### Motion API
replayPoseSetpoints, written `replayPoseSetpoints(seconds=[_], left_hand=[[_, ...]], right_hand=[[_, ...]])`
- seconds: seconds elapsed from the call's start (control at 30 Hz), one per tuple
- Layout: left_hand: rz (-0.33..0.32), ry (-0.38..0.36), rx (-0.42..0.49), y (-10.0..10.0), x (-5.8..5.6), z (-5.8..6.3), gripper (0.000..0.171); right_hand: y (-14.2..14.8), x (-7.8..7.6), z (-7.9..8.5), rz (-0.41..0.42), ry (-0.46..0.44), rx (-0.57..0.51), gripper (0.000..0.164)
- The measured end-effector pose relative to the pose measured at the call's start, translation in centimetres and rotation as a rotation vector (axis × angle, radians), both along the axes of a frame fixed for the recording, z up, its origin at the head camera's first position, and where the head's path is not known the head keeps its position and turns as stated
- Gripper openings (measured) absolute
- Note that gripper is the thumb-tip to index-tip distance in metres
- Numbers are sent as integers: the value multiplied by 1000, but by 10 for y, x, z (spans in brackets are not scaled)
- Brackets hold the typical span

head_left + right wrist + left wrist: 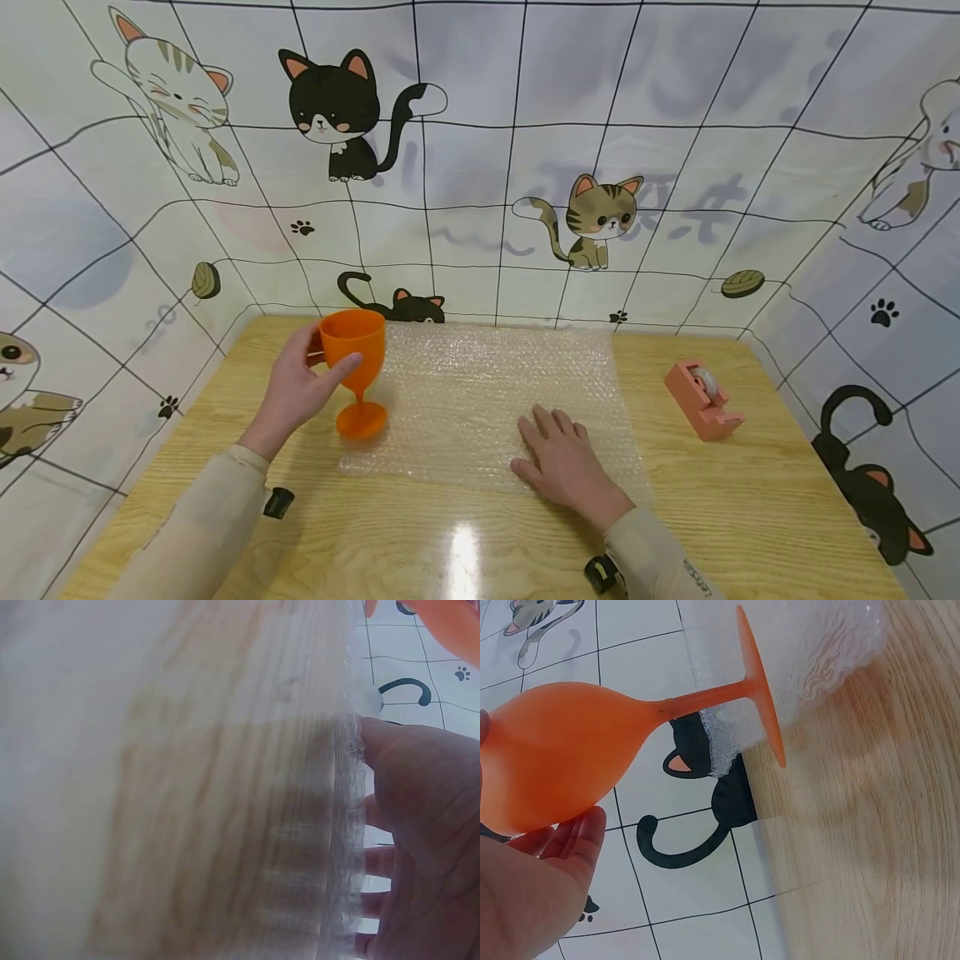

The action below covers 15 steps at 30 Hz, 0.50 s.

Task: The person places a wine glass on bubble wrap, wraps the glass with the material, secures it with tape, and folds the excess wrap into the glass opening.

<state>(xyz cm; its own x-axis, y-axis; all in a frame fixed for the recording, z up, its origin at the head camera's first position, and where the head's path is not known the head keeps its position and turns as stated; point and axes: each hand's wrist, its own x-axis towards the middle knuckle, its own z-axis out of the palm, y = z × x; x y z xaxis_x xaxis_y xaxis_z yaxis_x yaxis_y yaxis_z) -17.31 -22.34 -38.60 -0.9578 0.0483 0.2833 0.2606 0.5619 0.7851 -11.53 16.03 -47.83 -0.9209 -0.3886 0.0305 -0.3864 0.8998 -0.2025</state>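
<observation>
On the left, my left hand (pixel 296 387) grips the bowl of an orange plastic goblet (pixel 354 343), thumb across its near side. The goblet stands upright, its round foot close over the left edge of a clear bubble wrap sheet (pixel 457 375). In the left wrist view the fingers (pixel 581 836) curl under the bowl, and the stem and foot show fully. My right hand (pixel 562 462) rests palm down on the sheet's lower right part, fingers straight and spread. From the right wrist, its fingertips (pixel 375 862) press along the bubble wrap surface (pixel 225 787).
A pink tape dispenser (pixel 703 400) with a roll of tape sits to the right of the bubble wrap on the wooden table (pixel 750 500). White cloth walls (pixel 480 158) printed with cats and grid lines enclose the back and both sides.
</observation>
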Motion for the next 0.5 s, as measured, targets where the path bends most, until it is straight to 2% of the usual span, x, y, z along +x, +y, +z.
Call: replayPoseSetpoints(seconds=[0.5], left_hand=[[1,-81,-51,2,-4,4,66]], right_hand=[[0,-1,0,-3,-5,10,67]])
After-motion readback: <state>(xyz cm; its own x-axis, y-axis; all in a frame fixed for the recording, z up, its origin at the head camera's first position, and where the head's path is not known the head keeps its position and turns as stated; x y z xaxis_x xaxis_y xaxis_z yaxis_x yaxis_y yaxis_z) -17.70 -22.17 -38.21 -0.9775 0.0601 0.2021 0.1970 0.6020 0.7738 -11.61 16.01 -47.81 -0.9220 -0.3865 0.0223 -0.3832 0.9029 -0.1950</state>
